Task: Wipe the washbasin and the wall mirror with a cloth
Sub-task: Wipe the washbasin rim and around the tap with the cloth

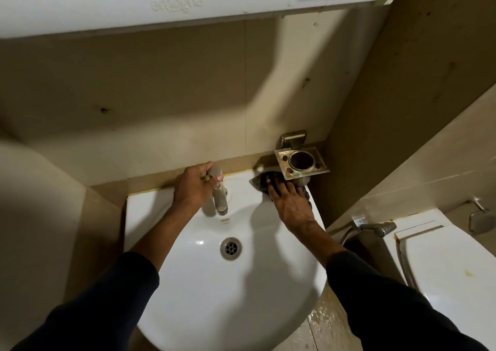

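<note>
A white washbasin [204,283] fills the lower middle of the view, with a metal drain [230,248] in its bowl. My left hand [194,188] grips the top of the steel tap [220,197] at the basin's back rim. My right hand [288,203] lies flat on a dark cloth [261,183], pressing it onto the basin's back right corner, just under the metal holder. Most of the cloth is hidden under my fingers. The white underside of the mirror cabinet [174,4] runs along the top; the mirror glass itself is out of sight.
A square metal tumbler holder [302,163] juts from the wall over the basin's right corner. A toilet [442,265] with a spray hose [375,228] stands at the right. Beige tiled walls close in behind and at both sides. The floor below looks wet.
</note>
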A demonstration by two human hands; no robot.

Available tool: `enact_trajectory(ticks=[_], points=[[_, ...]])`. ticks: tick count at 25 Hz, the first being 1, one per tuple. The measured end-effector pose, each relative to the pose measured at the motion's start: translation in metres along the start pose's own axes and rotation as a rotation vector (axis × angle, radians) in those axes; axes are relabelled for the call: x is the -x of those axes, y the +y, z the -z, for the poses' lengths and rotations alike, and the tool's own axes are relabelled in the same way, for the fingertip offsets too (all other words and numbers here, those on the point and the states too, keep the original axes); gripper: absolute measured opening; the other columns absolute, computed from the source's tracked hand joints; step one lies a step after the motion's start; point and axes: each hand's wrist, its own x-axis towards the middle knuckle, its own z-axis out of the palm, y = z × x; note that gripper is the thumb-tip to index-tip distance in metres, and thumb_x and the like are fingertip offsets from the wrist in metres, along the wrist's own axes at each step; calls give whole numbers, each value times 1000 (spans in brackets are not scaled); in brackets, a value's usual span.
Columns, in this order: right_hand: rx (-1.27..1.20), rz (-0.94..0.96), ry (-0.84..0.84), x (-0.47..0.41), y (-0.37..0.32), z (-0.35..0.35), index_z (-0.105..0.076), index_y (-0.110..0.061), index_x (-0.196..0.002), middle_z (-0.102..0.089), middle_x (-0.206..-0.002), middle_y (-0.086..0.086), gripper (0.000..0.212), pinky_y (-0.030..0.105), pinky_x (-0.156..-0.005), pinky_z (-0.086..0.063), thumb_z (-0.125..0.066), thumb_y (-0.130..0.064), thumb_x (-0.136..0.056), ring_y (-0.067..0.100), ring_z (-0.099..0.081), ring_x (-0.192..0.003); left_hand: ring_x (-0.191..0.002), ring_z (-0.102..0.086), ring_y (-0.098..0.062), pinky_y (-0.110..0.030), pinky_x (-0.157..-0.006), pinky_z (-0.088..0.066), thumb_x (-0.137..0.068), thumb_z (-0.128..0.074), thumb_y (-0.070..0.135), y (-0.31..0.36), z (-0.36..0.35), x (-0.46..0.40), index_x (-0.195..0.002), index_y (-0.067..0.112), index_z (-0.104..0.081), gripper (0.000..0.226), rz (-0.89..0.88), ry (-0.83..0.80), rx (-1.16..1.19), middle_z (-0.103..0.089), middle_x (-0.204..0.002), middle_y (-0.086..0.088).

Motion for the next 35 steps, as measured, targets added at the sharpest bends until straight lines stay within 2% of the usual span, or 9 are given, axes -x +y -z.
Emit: enact_trajectory(ticks=[3,7,11,15,19,26,30,31,35], points=[[-55,64,-15,21,35,-10,-10,-25,-155,-15,-161,5,71,48,-114,-29,-43,-8,-94,36,-23,-142,-116,-63,-16,-32,-102,-47,-83,-72,32,0,0,0,-132,17,-59,53,-8,5,0,-69,-124,-4],[-246,-198,-51,26,67,-6,-17,-34,-153,-30,-155,7,67,40,-94,-49,-46,-16,-96,34,-47,-125,-117,-63,-16,-31,-102,-47,-83,-72,32,0,1,0,-131,17,-60,52,-11,11,0,-70,-122,-3],[-303,-171,-154,21,79,-2,-21,-36,-152,-27,-156,9,65,42,-103,-44,-51,-20,-96,36,-45,-127,-120,-61,-18,-25,-99,-43,-84,-72,30,4,-1,2,-133,14,-58,54,3,14,17,-66,-128,-8],[-284,-75,-68,77,71,-11,-26,-34,-152,-17,-161,-2,64,41,-96,-50,-49,-12,-96,32,-46,-121,-122,-59,-20,-28,-104,-43,-84,-72,31,5,-1,2,-133,13,-58,55,9,10,-3,-65,-129,-9],[-370,-59,75,164,56,-34,-38,-26,-148,-32,-156,8,70,42,-75,-60,-62,-2,-86,37,-58,-111,-123,-59,-19,-30,-108,-42,-83,-72,30,6,-1,2,-133,12,-58,55,16,15,7,-66,-129,-9],[-647,-26,40,285,-39,-39,-41,-22,-146,-45,-147,10,91,27,-60,-59,-82,-3,-68,24,-63,-101,-122,-59,-20,-30,-108,-43,-84,-72,28,12,0,7,-133,9,-57,54,28,18,4,-65,-129,-10],[-598,145,-66,301,-109,-43,-25,-36,-151,-44,-146,2,81,35,-66,-61,-64,-25,-81,24,-61,-110,-124,-55,-33,-39,-105,-43,-96,-47,41,16,1,13,-134,14,-53,48,-57,-35,-338,-61,-134,-13],[-584,153,-112,297,-127,-37,-27,-35,-149,-46,-143,-1,82,35,-71,-60,-68,-28,-78,23,-60,-112,-122,-55,-35,-42,-103,-43,-98,-40,41,15,3,17,-133,14,-52,46,-89,-72,-421,-62,-132,-13],[-395,288,-220,267,-200,-15,-60,-21,-124,-58,-115,3,86,26,-51,-55,-90,-30,-44,21,-65,-86,-133,-47,-33,-45,-107,-40,-98,-37,33,14,14,29,-129,17,-51,37,-197,-159,-592,-53,-140,-9]])
